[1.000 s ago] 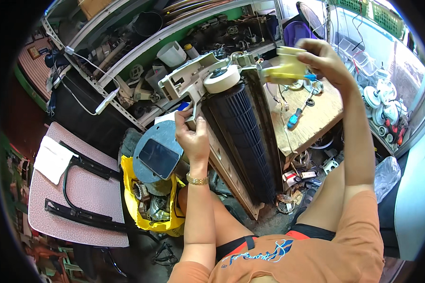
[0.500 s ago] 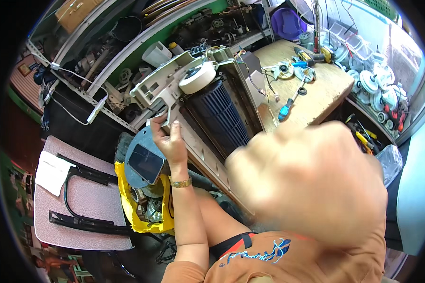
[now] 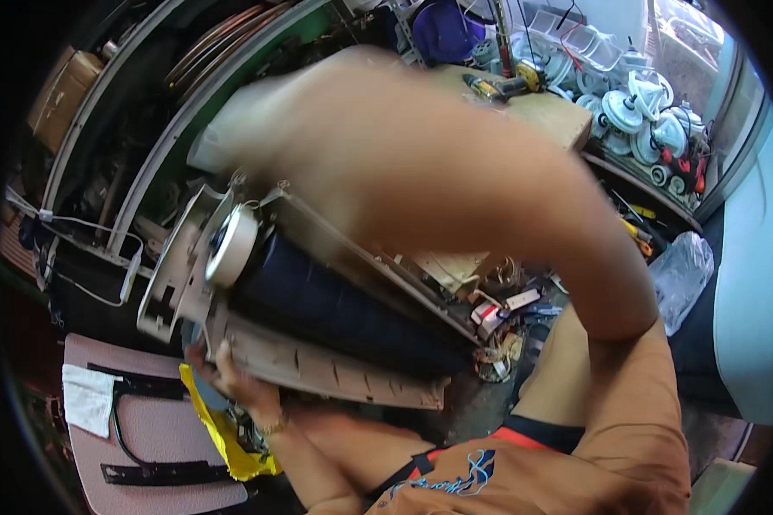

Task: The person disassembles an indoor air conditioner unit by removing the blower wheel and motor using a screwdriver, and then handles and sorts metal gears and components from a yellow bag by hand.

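A long off-white air-conditioner unit chassis (image 3: pixel 352 374) leans across my lap, tilted and dirty. Inside it lies a dark blue cylindrical blower wheel (image 3: pixel 335 313), with a white round part (image 3: pixel 234 247) at its upper left end. My left hand (image 3: pixel 242 383) grips the lower left edge of the chassis, fingers wrapped around it. Stretched over the unit to the far left, my right arm hides part of its far side and the bench. My right hand (image 3: pixel 305 120) is smeared by motion near the top end, so its fingers cannot be made out.
A cordless drill (image 3: pixel 520 81) lies on the wooden bench (image 3: pixel 554 118), beside piled white plastic parts (image 3: pixel 631 112). At the left stand a pink padded chair (image 3: pixel 163 429) with a white cloth (image 3: pixel 88 401) and a yellow bag (image 3: pixel 223 442). A clear plastic bag (image 3: pixel 683 279) lies right.
My right hand has swung from close in front, at the right, to the far left over the unit. The chassis has tipped lower and leftward, with my left hand still on its edge. The view has shifted.
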The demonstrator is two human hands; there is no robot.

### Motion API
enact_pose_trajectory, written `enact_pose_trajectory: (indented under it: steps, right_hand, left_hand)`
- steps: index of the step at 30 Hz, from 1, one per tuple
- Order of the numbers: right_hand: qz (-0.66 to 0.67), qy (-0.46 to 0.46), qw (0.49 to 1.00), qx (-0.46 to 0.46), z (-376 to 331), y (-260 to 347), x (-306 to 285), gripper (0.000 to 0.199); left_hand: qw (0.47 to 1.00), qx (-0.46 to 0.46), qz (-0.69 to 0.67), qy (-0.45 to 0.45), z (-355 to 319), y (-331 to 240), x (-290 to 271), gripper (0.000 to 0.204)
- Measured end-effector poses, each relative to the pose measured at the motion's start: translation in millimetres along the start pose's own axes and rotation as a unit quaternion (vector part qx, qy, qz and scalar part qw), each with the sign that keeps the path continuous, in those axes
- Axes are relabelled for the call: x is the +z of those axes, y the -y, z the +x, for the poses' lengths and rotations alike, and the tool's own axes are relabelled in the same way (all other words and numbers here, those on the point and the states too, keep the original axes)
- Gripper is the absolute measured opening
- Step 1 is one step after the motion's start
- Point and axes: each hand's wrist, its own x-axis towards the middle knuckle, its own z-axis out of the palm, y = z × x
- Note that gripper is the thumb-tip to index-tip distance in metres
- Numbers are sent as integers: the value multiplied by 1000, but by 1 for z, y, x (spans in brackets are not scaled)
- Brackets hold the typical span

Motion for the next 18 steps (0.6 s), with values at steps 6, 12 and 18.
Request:
enact_pose_trajectory:
  steps: [6,12,18]
  right_hand:
    - [113,-115,863,479,-118,-218,17,34]
    - [23,138,850,508,-231,-346,214,29]
    - [51,-84,918,385,-165,-393,208,48]
  left_hand:
    - [989,85,117,-39,-8,-12,-32,45]
    - [986,62,154,-28,-9,-21,-17,38]
    - [987,69,138,-37,-11,-19,55,45]
